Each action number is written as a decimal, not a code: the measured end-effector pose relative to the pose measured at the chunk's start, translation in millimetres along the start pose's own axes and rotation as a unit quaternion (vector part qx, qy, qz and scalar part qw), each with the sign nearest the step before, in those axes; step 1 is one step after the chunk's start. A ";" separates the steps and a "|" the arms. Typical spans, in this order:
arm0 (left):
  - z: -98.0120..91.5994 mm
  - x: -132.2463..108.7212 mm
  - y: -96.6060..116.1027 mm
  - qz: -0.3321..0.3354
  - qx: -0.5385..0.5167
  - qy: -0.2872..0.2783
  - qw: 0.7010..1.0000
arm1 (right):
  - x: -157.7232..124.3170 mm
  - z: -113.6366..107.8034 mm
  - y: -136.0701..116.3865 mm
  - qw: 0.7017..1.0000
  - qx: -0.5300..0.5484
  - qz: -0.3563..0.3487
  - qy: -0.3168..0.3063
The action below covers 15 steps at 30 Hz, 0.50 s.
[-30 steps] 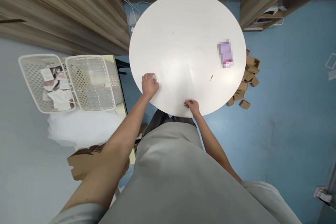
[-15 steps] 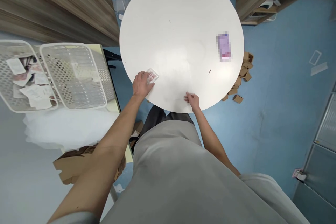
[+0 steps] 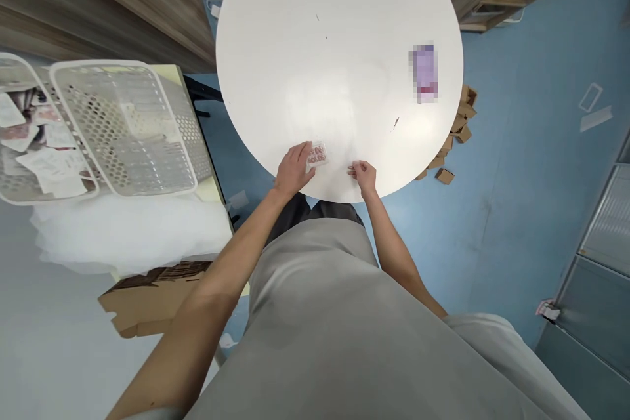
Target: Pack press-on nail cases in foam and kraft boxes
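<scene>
A round white table [image 3: 339, 33] stands in front of me. My left hand [image 3: 292, 169] rests at its near edge with its fingers closed on a small clear packet with red print [image 3: 316, 155], which lies flat on the tabletop. My right hand [image 3: 364, 175] sits a short way to the right of the packet, at the table's rim, fingers curled in a pinch; what they hold, if anything, is too small to make out. A blurred purple object [image 3: 424, 73] lies on the table's right side.
Two white perforated baskets [image 3: 128, 128] stand on a side table at the left, the far-left one holding paper packets. White padding [image 3: 123, 236] and a cardboard box [image 3: 147, 298] lie below them. Small cardboard boxes [image 3: 455, 134] are scattered on the blue floor at the right.
My left hand has slid the clear packet rightward along the table's near edge, toward my right hand. The right hand has stayed in place. The view has tilted down slightly.
</scene>
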<state>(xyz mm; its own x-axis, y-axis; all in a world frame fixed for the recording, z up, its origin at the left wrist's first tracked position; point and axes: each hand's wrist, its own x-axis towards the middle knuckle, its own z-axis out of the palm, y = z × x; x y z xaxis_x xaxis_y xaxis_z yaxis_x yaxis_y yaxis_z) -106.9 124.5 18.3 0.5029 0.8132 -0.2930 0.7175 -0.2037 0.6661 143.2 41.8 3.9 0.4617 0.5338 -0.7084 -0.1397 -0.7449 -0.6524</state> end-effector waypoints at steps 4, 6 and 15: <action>15.9 12.0 -1.3 -0.001 0.017 -0.032 0.999 | -2.2 2.7 0.2 0.998 -0.052 -0.025 0.009; 19.7 16.3 -6.3 -0.008 0.023 -0.038 0.999 | -4.4 1.1 -1.2 0.996 -0.080 -0.041 0.010; 17.9 14.8 -11.8 -0.025 -0.013 -0.032 0.999 | -32.4 9.2 -22.1 0.946 -0.252 -0.204 0.020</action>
<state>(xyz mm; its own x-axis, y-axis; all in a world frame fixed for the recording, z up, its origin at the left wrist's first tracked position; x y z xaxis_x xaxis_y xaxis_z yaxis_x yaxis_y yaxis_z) -99.3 129.1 -6.1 0.4964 0.7855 -0.3696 0.7303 -0.1477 0.6670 123.2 44.6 38.8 0.4212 0.8099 -0.4081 0.4879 -0.5817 -0.6508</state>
